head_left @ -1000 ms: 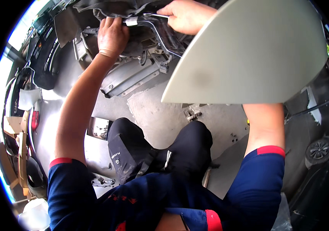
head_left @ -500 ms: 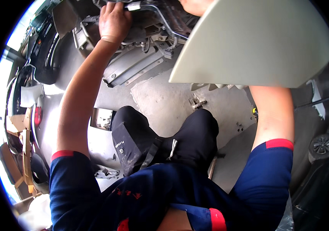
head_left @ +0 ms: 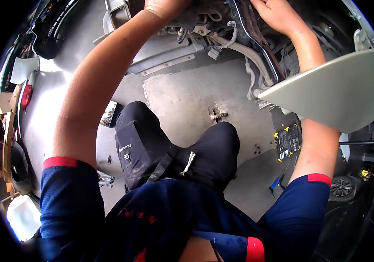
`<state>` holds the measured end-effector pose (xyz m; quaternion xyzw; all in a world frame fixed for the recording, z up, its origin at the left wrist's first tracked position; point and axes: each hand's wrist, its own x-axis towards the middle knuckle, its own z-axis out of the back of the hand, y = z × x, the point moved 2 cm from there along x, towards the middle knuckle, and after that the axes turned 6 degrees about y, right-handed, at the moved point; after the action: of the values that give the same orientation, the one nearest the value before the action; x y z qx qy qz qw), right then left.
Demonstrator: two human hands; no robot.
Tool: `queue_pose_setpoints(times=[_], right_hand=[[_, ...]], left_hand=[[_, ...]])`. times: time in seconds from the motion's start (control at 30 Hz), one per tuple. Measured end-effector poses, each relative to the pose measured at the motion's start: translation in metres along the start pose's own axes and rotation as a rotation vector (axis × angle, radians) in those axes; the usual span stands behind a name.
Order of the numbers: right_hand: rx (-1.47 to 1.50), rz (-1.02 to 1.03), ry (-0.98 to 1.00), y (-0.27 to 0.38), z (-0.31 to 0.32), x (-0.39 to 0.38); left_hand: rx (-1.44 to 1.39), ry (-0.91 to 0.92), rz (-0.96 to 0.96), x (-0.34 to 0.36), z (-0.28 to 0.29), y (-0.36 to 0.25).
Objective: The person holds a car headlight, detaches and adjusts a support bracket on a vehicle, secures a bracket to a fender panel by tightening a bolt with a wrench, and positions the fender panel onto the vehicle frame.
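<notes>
Since the upper edge of the view cuts off the left hand (head_left: 170,4), we cannot tell whether its fingers are closed or what they hold; we list it beside the vehicle's exposed underparts.

Item: right hand (head_left: 279,15), partly curled, its fingertips at the top edge next to a dark strip (head_left: 257,36) with a bright rim. We cannot confirm a grip; contact seems likely, perhaps to steady the strip.

Item: dark strip, running slantwise from the top edge toward the pale panel (head_left: 342,89).

Item: pale panel, curved, lying between our camera and the right forearm (head_left: 316,144), which passes beneath and emerges above; we judge this the way round an obstruction. Its support is hidden.

Item: grey connector (head_left: 214,53), hanging on its cable between the hands, apparently unplugged.

Item: metal beam (head_left: 167,59), below the left hand.

Item: black tool case (head_left: 288,139) with yellow corners, lying open on the floor near the right forearm, presumably for easy reach.

Item: blue-handled tool (head_left: 274,182), just beyond the case.
</notes>
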<state>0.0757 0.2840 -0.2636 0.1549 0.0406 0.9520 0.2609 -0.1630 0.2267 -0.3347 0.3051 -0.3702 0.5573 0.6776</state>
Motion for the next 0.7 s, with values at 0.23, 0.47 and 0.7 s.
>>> queue_pose_setpoints(times=[0.23, 0.47, 0.7], right_hand=[[0.038, -0.034, 0.008, -0.004, -0.011, 0.004], [0.082, -0.116, 0.0, -0.006, -0.017, 0.008], [0.185, -0.193, 0.027, 0.004, -0.02, 0.014]], left_hand=[[-0.009, -0.035, -0.012, -0.004, -0.012, 0.007], [-0.025, -0.131, -0.02, -0.009, -0.018, 0.009], [-0.018, -0.134, 0.008, -0.01, -0.015, 0.016]])
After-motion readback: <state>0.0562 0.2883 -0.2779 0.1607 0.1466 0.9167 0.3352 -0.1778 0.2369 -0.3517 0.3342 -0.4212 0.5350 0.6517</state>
